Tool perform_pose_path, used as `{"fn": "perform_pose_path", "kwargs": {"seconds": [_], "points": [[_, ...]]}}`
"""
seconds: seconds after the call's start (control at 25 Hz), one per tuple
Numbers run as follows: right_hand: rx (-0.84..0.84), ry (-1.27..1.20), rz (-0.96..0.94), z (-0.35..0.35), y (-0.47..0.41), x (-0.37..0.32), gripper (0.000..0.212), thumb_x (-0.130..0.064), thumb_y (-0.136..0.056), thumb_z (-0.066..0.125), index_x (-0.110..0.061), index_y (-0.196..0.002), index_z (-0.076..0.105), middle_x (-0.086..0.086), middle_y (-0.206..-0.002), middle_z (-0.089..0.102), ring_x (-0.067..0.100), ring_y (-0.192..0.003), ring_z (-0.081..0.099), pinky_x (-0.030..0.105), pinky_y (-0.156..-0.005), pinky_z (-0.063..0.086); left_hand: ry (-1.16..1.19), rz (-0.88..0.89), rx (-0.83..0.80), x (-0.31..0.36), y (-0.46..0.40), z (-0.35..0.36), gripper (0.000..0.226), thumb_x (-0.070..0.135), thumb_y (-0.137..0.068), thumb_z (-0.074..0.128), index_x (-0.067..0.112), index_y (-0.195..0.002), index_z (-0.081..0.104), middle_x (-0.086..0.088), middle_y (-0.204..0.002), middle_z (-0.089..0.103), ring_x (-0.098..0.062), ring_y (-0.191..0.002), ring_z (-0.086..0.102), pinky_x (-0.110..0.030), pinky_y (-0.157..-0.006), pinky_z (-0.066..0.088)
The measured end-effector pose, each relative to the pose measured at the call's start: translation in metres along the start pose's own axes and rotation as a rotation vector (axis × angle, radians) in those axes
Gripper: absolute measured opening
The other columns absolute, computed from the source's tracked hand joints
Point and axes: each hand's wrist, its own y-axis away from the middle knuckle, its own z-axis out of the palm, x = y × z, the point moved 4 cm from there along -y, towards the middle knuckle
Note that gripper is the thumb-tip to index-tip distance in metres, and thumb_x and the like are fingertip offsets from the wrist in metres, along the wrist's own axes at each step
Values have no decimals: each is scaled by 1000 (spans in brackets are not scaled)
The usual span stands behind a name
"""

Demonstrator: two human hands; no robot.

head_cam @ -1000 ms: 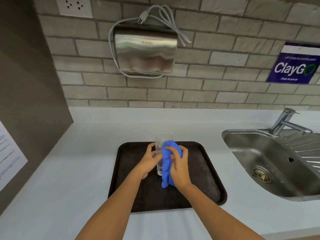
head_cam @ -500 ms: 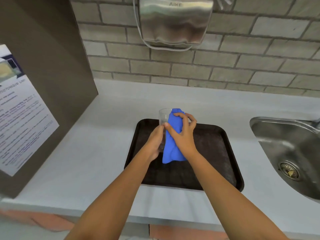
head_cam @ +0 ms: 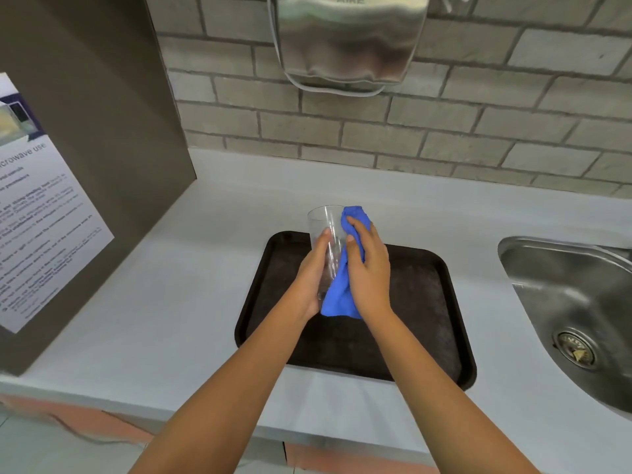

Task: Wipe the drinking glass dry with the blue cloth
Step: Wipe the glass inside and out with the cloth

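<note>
A clear drinking glass (head_cam: 324, 224) is held upright above the far part of a dark tray (head_cam: 420, 323). My left hand (head_cam: 309, 277) grips the glass from its left side, thumb up along the wall. My right hand (head_cam: 369, 271) presses a blue cloth (head_cam: 340, 299) against the right side of the glass; the cloth bunches over the rim at the top and hangs down below my palm. The lower part of the glass is hidden behind my hands and the cloth.
The tray lies on a pale grey counter (head_cam: 191, 289). A steel sink (head_cam: 574, 313) with a drain is at the right. A brown panel with a notice sheet (head_cam: 41, 213) stands at the left. A metal hand dryer (head_cam: 349, 39) hangs on the brick wall.
The camera view has tilted down and shifted left. The glass and cloth stay in my hands over the tray, and my right hand has slid the cloth higher, up to the rim.
</note>
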Motion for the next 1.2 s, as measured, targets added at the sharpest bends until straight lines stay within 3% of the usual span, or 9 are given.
{"fn": "perform_pose_path", "kwargs": {"seconds": [0.16,0.28,0.36,0.48,0.6,0.72,0.84,1.04,1.2], "points": [[40,216,-278,15,36,-13,40,-35,-98,50,-32,-137,50,0,-153,40,10,-133,43,28,-111,37,-78,40,-12,0,-9,-9,27,51,-102,39,38,-106,62,28,-81,77,11,-78,72,-11,-64,57],[67,-71,-150,4,27,-9,39,-15,-97,53,-37,-129,57,-10,-147,45,-1,-130,45,36,-111,41,-107,27,2,9,1,-3,43,54,-96,53,20,-116,70,-4,-108,78,-18,-102,73,-36,-90,59],[60,-214,4,-4,9,-10,36,-13,-99,49,-33,-128,59,-8,-146,49,4,-131,48,41,-110,42,-87,27,-25,10,2,-1,53,53,-94,56,14,-127,66,-18,-121,72,-32,-113,69,-45,-99,55],[-7,-180,24,-11,-10,-22,40,-9,-102,39,-33,-129,57,-1,-147,49,17,-129,51,46,-109,42,-90,19,-23,14,-3,0,53,55,-95,50,17,-129,65,-14,-119,74,-28,-111,71,-40,-93,58],[-57,142,-142,-10,-3,-33,65,2,-96,34,-47,-137,43,-2,-158,31,15,-128,41,38,-112,37,-114,-8,9,20,-8,2,51,52,-97,46,15,-123,69,-14,-113,77,-28,-105,73,-39,-86,59],[-52,363,-253,1,17,-28,55,-16,-97,37,-42,-145,36,-3,-164,13,15,-132,35,30,-110,33,-168,28,-18,21,-6,7,47,51,-97,45,16,-113,72,-8,-101,78,-27,-102,72,-39,-85,57],[-46,250,-182,0,21,-24,53,-46,-98,44,-45,-148,28,-6,-163,13,10,-140,29,30,-111,33,-203,149,-92,18,0,15,31,46,-100,47,28,-115,67,16,-103,79,-4,-103,72,-16,-78,55],[-65,21,48,-19,2,-21,68,-65,-88,45,-60,-145,8,-1,-149,32,13,-131,41,33,-105,43,-214,162,-92,25,3,22,51,61,-92,53,23,-124,67,-10,-113,76,-22,-103,75,-31,-80,61],[48,442,-195,-18,26,-25,54,-57,-96,32,-57,-145,8,6,-154,24,15,-132,29,34,-110,29,-233,116,-73,26,6,28,49,64,-95,44,28,-113,73,-8,-113,77,-21,-104,74,-28,-81,61]]}}
